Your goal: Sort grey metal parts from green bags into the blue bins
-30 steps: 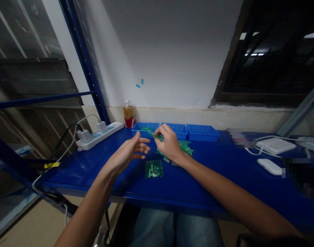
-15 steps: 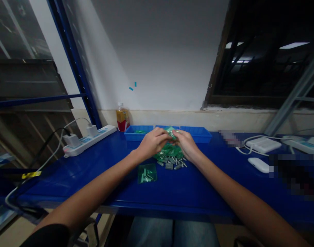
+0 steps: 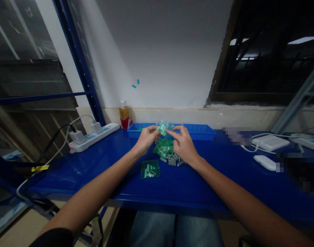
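A small clear-green plastic bag (image 3: 163,127) is held up above the table, with pale shapes inside that I cannot make out. My left hand (image 3: 146,139) pinches its left edge between thumb and fingers. From the other side, my right hand (image 3: 184,145) reaches in with its index finger stretched out, the tip at the bag; its other fingers are partly curled and apart from it. Below both hands lies a heap of green bags (image 3: 164,148), with loose metal parts (image 3: 172,161) in front. Nearer me, a flat green bag (image 3: 150,169) with several small parts inside rests on the table.
Blue trays (image 3: 201,132) line the back of the blue table (image 3: 198,185). At the back left stand a drink bottle (image 3: 126,115) and a white power strip (image 3: 95,137) with plugs and cables. White devices (image 3: 265,163) and cables lie on the right.
My right hand has moved off its two-handed grip on the bag and now points at it with the index finger. The left hand keeps the bag, which is more exposed and slightly higher.
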Tool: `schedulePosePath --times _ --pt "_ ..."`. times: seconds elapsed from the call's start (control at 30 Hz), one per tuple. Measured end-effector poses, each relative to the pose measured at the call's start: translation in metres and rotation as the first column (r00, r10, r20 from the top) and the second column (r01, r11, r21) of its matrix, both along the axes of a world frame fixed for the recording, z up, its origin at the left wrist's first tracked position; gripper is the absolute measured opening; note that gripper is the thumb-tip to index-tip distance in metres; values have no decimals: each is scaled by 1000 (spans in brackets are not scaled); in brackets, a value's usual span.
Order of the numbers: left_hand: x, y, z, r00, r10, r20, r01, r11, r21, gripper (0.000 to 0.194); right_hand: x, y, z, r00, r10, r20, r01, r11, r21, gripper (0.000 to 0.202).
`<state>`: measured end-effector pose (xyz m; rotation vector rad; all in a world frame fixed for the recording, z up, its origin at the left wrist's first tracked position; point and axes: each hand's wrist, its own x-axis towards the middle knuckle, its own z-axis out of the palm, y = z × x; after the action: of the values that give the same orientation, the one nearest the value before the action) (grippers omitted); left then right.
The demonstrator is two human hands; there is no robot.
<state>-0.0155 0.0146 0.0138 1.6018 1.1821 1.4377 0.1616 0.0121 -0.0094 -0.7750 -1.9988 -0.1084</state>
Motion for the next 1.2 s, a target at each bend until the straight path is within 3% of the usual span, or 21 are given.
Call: schedulePosePath --times 0.07,0.13,0.17,0.27,0.43,0.6,0.7,0.8,0.93,1.1,1.2 --pt "-14 7 4 933 275 -233 -235 955 182 18 0 -1 0 1000 -18 10 18 1000 3 55" --pt "-32 16 7 754 540 -374 -398 829 393 22 -1 -2 -1 999 -28 17 28 1000 -5 49" --pt "-42 20 7 672 613 -415 -429 779 458 24 -2 -2 -1 999 -31 21 31 999 -13 46" --pt "-68 33 2 516 672 -531 -409 738 536 29 -3 -1 -3 999 -38 34 39 998 -42 37" --pt "-75 39 -13 347 603 -718 -302 797 523 34 0 6 -8 992 -62 107 74 990 -118 27" --pt "-52 29 -16 349 647 -678 -187 757 626 40 1 5 -12 961 -76 265 133 970 -202 31" --pt "-45 30 -18 354 579 -734 -115 806 581 25 -2 2 -12 937 -100 335 177 962 -209 38" --pt "-49 37 -20 364 505 -783 -91 856 509 22 -5 1 -13 936 -99 339 185 955 -233 29" --pt "-61 47 -14 418 555 -719 -139 821 553 29 -9 2 -14 962 -74 262 144 954 -262 19" --pt "-77 62 1 416 654 -632 -237 748 619 31 -13 2 -14 999 -30 44 42 947 -317 33" --pt "-84 69 3 427 599 -677 -203 793 574 30 -15 6 -14 986 -61 -154 -7 914 -405 38"
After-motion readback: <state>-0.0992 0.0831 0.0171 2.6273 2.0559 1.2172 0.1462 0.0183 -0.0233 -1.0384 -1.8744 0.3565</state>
